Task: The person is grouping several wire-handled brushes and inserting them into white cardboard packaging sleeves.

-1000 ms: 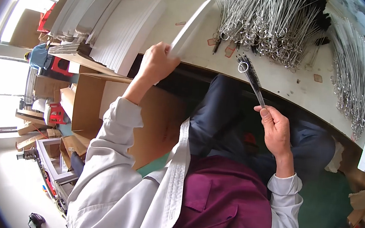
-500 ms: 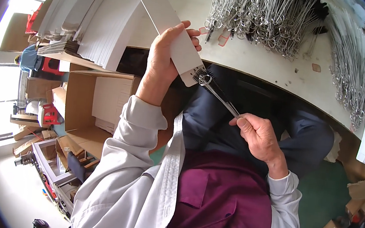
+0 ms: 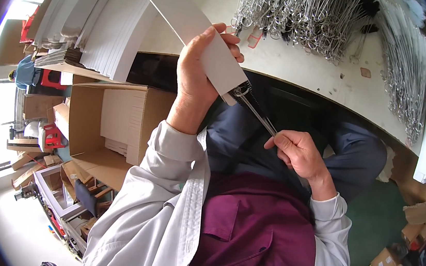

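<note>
A long white box point(image 3: 210, 39) slants across my left hand point(image 3: 197, 71), whose fingers are wrapped round it. Its lower end is open and faces my right hand point(image 3: 296, 155). Between thumb and fingers that hand pinches a bundle of thin wire brushes point(image 3: 258, 112) with dark bristles and a ring at the end. The ringed, bristled end of the bundle sits at the box's opening, partly inside. How far in it reaches is hidden by the box.
Many wire brushes point(image 3: 297, 22) with ring ends lie heaped on the table point(image 3: 302, 72), and another bundle point(image 3: 406, 75) lies at right. Stacked flat white boxes point(image 3: 111, 34) stand at left. Below them is an open cardboard carton point(image 3: 81, 124) holding white boxes.
The brush bundle's ringed end has gone further into the box opening, so less of the bristles shows. The box has slid slightly down and right in my left hand's grip.
</note>
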The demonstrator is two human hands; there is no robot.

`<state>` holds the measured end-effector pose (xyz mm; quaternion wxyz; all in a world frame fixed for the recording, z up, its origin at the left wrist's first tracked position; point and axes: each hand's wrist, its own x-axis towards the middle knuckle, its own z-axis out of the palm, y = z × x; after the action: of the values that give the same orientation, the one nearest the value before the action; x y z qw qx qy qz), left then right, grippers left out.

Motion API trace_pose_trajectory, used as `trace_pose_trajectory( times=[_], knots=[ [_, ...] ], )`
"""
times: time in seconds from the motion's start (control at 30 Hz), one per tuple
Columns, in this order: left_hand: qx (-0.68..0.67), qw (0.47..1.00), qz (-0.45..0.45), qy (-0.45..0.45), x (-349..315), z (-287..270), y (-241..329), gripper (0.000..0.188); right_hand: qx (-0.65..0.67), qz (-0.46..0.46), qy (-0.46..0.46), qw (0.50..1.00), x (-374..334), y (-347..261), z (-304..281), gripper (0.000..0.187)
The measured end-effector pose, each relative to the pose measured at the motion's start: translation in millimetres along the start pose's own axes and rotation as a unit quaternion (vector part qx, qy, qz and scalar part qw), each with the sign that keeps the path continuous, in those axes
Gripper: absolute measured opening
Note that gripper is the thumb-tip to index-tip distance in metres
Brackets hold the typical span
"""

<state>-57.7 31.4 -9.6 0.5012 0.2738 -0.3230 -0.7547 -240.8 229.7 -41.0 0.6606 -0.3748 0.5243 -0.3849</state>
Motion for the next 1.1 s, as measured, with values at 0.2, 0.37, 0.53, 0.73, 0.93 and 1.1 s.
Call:
trace_pose_trajectory(
  times=[0.2, 0.37, 0.53, 0.73, 0.93, 1.1],
  knots=[
    [0.019, 0.995, -0.094, 0.001, -20, 13, -37, 0.039, -0.007, 0.011, 0.020, 1.000, 9, -19, -1, 0.033],
    [-0.042, 0.991, -0.121, 0.021, -27, 13, -60, 0.035, -0.060, -0.018, 0.080, 0.995, 30, -22, 0, 0.034],
    [-0.096, 0.992, -0.068, 0.047, -5, 1, -44, 0.035, -0.207, -0.067, 0.060, 0.974, 13, -31, -23, 0.035],
    [-0.083, 0.993, -0.060, 0.057, -6, 7, -47, 0.036, -0.178, 0.023, 0.088, 0.980, -15, -20, -33, 0.034],
    [-0.044, 0.993, -0.112, 0.000, -40, 31, -90, 0.040, -0.108, -0.126, 0.180, 0.970, 22, -20, -16, 0.050],
    [0.118, 0.984, -0.125, -0.055, -59, 29, -87, 0.046, -0.093, -0.092, 0.168, 0.977, 27, -13, -23, 0.046]
  ],
)
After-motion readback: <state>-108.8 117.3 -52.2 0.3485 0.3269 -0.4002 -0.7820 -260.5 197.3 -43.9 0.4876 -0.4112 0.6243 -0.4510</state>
